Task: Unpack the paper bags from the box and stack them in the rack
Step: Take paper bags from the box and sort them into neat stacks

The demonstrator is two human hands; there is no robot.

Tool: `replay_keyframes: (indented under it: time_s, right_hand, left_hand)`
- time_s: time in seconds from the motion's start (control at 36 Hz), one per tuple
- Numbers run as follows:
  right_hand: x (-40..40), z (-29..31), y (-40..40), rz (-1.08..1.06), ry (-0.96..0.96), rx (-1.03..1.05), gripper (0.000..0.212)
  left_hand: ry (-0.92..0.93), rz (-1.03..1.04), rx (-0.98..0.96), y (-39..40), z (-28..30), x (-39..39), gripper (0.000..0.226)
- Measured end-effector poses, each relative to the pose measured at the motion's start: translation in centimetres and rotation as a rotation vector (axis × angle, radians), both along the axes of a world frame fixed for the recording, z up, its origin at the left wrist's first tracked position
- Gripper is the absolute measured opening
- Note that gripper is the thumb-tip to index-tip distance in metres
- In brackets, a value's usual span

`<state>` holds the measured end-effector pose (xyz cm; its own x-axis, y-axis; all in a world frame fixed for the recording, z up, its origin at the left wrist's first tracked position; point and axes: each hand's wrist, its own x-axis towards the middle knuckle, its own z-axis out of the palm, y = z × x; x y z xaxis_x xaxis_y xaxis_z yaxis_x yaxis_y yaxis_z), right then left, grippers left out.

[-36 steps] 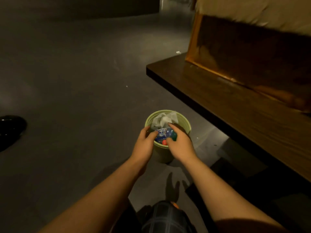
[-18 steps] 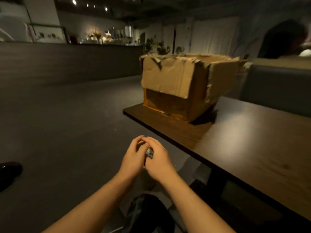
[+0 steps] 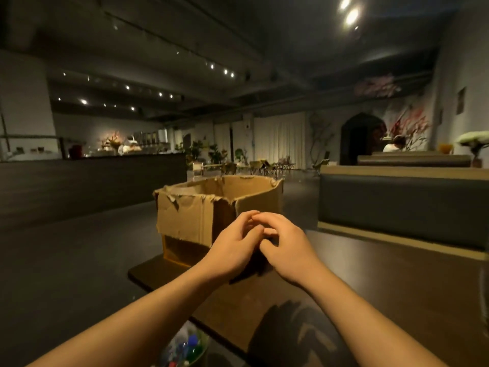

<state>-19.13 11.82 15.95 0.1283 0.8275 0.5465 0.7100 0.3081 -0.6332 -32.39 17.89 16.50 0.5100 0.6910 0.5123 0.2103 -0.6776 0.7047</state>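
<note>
An open cardboard box (image 3: 185,218) with torn flaps stands on the far left corner of a dark wooden table (image 3: 397,287). Its inside is hidden from here, and I see no paper bags or rack. My left hand (image 3: 232,250) and my right hand (image 3: 288,250) are pressed together just in front of the box, above the table. Their fingers are curled against each other and nothing shows between them.
A green waste bin (image 3: 188,348) holding coloured rubbish sits on the floor below the table's near edge. A dark padded bench (image 3: 397,207) runs behind the table on the right. A long counter (image 3: 92,181) lines the far left, with open floor between.
My view has risen from the bin on the floor to the room. Both hands have lifted from the bin to in front of the box, still together.
</note>
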Motion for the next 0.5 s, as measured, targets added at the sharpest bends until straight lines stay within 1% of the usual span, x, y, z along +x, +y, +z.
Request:
replay_keyframes:
  time_s: [0.17,0.22,0.31,0.39,0.44,0.5]
  right_hand:
    - [3.8,4.1,4.3,0.026,-0.097,-0.068,0.047]
    - [4.5,5.4,6.4,0.027,-0.154,-0.079,0.045]
    - [5.3,7.3,10.2,0.025,-0.233,-0.107,0.040]
    - [5.7,8.7,14.7,0.019,-0.238,-0.125,0.038]
    - [5.8,9.0,18.0,0.013,-0.226,-0.160,0.037]
    - [5.9,8.8,21.4,0.011,-0.254,-0.220,0.037]
  left_hand:
    - [0.238,0.093,0.253,5.6,4.9,1.7,0.041]
    - [0.284,0.124,0.274,7.9,6.5,1.7,0.040]
    - [0.314,0.169,0.252,11.8,8.6,1.4,0.037]
    - [0.366,0.230,0.221,16.0,10.0,1.0,0.037]
    - [0.452,0.264,0.156,19.1,10.2,0.9,0.042]
    - [0.582,0.262,0.056,22.1,9.7,0.9,0.053]
